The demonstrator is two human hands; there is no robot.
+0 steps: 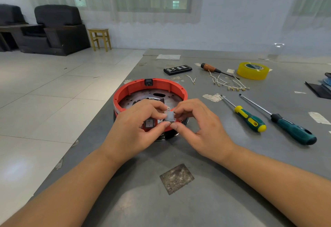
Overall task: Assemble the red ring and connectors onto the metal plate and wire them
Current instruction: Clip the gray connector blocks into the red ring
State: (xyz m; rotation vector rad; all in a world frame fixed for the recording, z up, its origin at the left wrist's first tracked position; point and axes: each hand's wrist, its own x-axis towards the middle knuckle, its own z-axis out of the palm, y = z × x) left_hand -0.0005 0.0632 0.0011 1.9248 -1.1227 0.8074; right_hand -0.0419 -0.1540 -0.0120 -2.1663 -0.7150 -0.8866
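The red ring (136, 87) sits on the round metal plate (148, 94) near the table's left edge. A black socket (148, 82) is set in the ring's far wall and a rocker switch (149, 123) in its near wall. Over the ring's near side both hands pinch a small grey connector (169, 116) with a metal tab on top. My left hand (136, 128) holds its left side, my right hand (198, 126) its right side. Several short white wires (225, 82) lie on the table behind and to the right.
To the right lie a yellow-green screwdriver (249, 118) and a dark green screwdriver (290, 128). Farther back are a wooden-handled screwdriver (210, 68), a black bit case (177, 69) and a yellow tape roll (252, 70). The table's left edge runs diagonally beside the ring.
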